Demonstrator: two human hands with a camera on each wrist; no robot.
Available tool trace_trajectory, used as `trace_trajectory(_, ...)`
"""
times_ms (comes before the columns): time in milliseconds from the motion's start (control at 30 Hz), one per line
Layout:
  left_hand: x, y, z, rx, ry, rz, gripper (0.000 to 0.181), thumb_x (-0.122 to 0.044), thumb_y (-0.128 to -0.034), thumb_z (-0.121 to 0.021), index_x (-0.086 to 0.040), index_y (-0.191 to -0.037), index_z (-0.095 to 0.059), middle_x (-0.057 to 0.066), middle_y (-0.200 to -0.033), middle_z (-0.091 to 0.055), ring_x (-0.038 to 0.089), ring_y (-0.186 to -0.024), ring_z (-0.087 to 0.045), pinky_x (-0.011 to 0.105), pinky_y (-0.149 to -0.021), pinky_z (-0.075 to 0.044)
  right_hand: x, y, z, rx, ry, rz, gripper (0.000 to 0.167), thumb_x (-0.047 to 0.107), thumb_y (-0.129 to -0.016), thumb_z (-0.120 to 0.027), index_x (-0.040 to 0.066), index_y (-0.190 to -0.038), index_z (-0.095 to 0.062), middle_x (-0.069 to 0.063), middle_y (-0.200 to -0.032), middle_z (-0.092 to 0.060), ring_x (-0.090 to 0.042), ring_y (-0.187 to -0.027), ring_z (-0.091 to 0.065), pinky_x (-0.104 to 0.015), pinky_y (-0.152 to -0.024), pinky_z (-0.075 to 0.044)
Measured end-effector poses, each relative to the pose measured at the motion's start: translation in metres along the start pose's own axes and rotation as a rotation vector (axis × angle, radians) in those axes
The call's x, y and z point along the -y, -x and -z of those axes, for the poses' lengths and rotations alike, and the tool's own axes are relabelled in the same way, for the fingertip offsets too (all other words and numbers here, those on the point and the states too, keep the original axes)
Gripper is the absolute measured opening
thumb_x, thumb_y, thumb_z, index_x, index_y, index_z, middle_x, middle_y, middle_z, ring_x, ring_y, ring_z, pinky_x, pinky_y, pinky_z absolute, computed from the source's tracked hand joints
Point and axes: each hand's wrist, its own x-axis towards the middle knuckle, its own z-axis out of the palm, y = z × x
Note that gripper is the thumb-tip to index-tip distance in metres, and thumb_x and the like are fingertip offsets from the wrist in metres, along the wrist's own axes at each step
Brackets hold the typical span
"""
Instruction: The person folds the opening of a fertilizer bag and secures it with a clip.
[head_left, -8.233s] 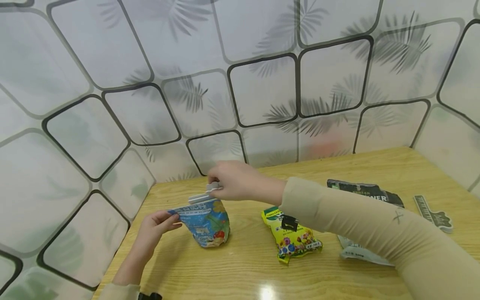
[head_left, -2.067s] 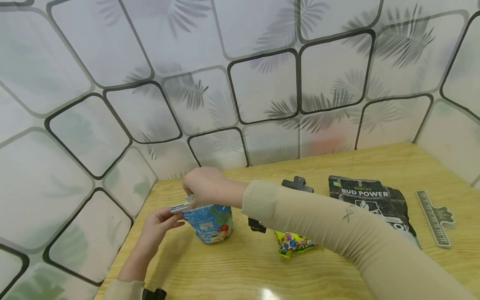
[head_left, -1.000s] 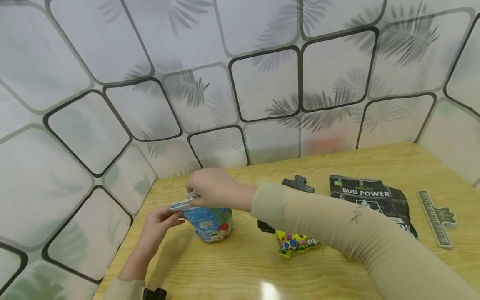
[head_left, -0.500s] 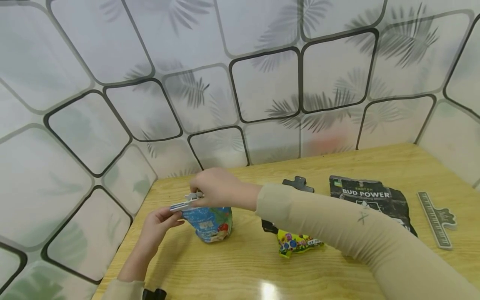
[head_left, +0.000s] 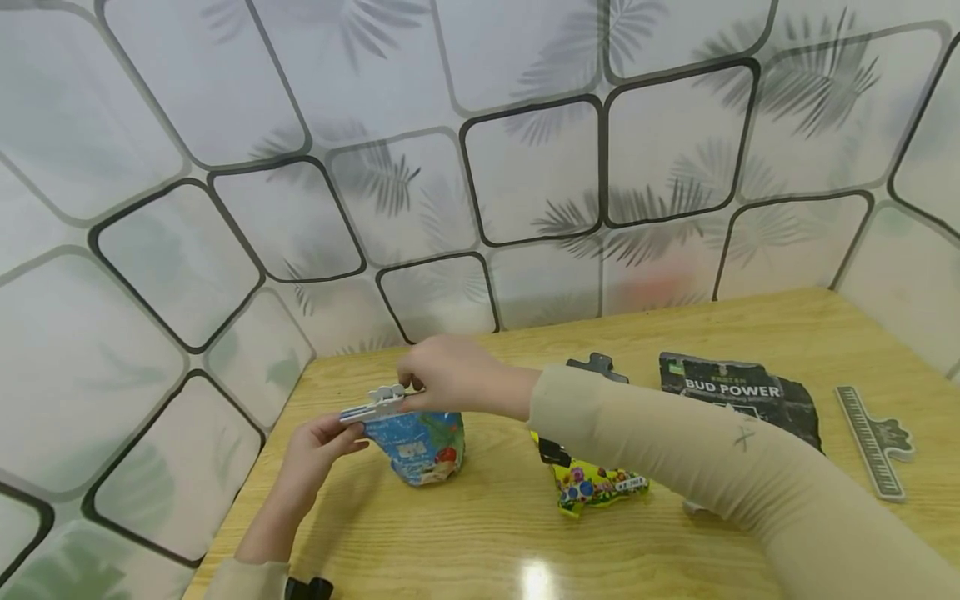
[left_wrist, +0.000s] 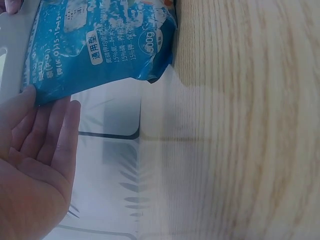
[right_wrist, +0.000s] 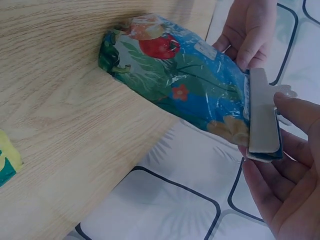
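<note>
We have the blue bag (head_left: pixel 412 448) on the left part of the table (head_left: pixel 420 542), base down, its long axis leaning up and leftward. The pale clip (head_left: pixel 375 407) runs lengthwise along its top edge. Our left hand (head_left: pixel 315 454) pinches the bag's top left corner; our right hand (head_left: pixel 453 377) grips the clip's right end.

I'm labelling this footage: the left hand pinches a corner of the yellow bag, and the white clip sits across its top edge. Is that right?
Not quite: the wrong bag is named. The head view shows the left hand pinching a corner of the blue bag; the white clip does sit across its top edge.
</note>
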Motion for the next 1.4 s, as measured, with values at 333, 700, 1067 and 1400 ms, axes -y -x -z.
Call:
trace_trajectory(333,0.000,0.001,0.000,0.002,0.002,0.014,0.033,-0.004,-0.1085,-0.060,0.017,-0.134,-0.063,-0.016,-0.100,-0.077,-0.002,-0.091,-0.075,0.032,-0.093,-0.067,-0.013,0.008,-0.006,0.000,-0.020,-0.029,0.030,0.047,-0.094,-0.082,0.020,-0.107,-0.081,0.005,-0.100,-0.079,-0.009,-0.087,-0.071,-0.026,-0.076,-0.061)
trace_trajectory(700,0.000,0.001,0.000,0.002,-0.016,0.007,0.031,-0.003,-0.1090,-0.058,0.016,-0.133,-0.064,-0.022,-0.096,-0.074,-0.005,-0.092,-0.073,0.034,-0.096,-0.066,-0.023,0.013,-0.012,0.018,-0.040,-0.059,0.030,0.050,-0.091,-0.084,0.021,-0.096,-0.079,0.009,-0.088,-0.077,-0.007,-0.072,-0.064,-0.024,-0.062,-0.052)
trace_trajectory(1067,0.000,0.000,-0.001,-0.004,-0.002,0.038,0.033,-0.003,-0.1092,-0.057,0.015,-0.136,-0.063,-0.017,-0.100,-0.077,-0.004,-0.093,-0.074,0.036,-0.097,-0.066,-0.029,0.020,-0.019,0.015,-0.058,-0.065,0.032,0.049,-0.091,-0.084,0.022,-0.081,-0.070,0.010,-0.068,-0.059,-0.006,-0.058,-0.050,-0.020,-0.053,-0.035)
trace_trajectory(1400,0.002,0.000,-0.001,0.005,0.008,0.021,0.033,-0.004,-0.1092,-0.058,0.015,-0.136,-0.063,-0.021,-0.098,-0.076,-0.003,-0.094,-0.074,0.033,-0.096,-0.066,-0.033,0.024,-0.028,0.008,-0.061,-0.073,0.038,0.048,-0.092,-0.083,0.023,-0.073,-0.061,0.010,-0.066,-0.058,-0.007,-0.058,-0.049,-0.021,-0.053,-0.034)
